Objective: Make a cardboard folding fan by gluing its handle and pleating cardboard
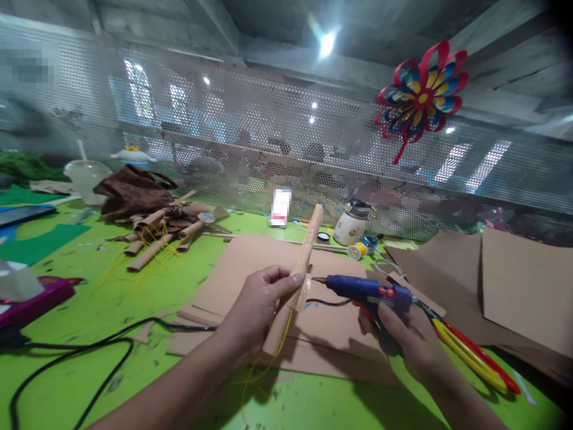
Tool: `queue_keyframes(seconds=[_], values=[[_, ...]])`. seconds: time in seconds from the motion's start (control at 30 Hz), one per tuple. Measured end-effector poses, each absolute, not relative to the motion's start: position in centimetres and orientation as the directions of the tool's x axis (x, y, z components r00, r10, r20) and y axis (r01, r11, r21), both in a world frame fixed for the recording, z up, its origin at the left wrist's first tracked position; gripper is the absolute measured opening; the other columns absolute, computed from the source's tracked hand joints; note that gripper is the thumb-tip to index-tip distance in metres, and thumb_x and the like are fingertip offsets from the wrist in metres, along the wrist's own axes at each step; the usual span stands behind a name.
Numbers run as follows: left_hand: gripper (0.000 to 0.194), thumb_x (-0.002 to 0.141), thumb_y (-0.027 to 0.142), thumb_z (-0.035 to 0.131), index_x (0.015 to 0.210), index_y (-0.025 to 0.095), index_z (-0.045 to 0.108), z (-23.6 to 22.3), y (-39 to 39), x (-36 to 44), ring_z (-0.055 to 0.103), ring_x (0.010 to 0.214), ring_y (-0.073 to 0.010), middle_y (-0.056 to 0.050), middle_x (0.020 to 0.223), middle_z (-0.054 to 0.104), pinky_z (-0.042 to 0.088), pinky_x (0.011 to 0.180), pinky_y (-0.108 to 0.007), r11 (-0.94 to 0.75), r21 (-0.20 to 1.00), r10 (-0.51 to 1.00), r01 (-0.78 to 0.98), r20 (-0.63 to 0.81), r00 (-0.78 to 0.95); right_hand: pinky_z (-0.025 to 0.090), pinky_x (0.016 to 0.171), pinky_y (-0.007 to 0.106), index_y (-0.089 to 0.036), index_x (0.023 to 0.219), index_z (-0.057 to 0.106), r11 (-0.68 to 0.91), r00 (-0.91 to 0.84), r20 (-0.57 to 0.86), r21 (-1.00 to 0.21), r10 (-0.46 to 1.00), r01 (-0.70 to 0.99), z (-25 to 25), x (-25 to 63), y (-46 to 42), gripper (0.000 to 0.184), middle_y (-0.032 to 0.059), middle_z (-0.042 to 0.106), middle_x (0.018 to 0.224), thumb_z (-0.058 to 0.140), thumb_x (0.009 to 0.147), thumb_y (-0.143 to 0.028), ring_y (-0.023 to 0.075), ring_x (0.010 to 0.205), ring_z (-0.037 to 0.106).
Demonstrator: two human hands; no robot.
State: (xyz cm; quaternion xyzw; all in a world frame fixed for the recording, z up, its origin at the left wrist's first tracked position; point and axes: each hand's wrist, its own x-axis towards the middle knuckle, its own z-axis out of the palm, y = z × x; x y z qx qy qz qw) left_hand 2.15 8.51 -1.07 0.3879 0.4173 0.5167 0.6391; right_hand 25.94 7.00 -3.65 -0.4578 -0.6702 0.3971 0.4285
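Note:
My left hand [259, 304] is closed around a rolled brown paper tube [277, 331], tilted with its far end up. Yellow thread [287, 325] runs along the tube, and a small paper flap [301, 297] with a shiny patch stands out from its side. In my right hand [409, 334] is a blue hot glue gun [358, 288]; its nozzle points left, close beside the flap. Whether the tip touches the flap I cannot tell. Under both hands lies a stack of brown paper sheets [250, 257].
Scissors with red and yellow handles [474, 355] lie at right, near brown cardboard [528, 292]. A thread spool [357, 251] and a white jar [351, 224] stand behind. Finished-looking paper rolls [152, 254] lie left. A black cable [120, 334] crosses the green table [147, 382].

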Motion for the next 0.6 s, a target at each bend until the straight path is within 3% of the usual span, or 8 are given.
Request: queue_keyframes(seconds=[0.6], values=[[0.024, 0.07, 0.035, 0.071, 0.077, 0.014, 0.061, -1.44, 8.67, 2.01, 0.055, 0.056, -0.0116, -0.003, 0.066, 0.062, 0.041, 0.052, -0.022, 0.152, 0.937, 0.984, -0.314, -0.114, 0.136, 0.033, 0.047, 0.024, -0.013, 0.067, 0.06, 0.189, -0.22, 0.143, -0.96, 0.965, 0.207, -3.79, 25.91, 6.79, 0.049, 0.0056, 0.055, 0.064, 0.051, 0.083, -0.058, 0.0127, 0.054, 0.044]])
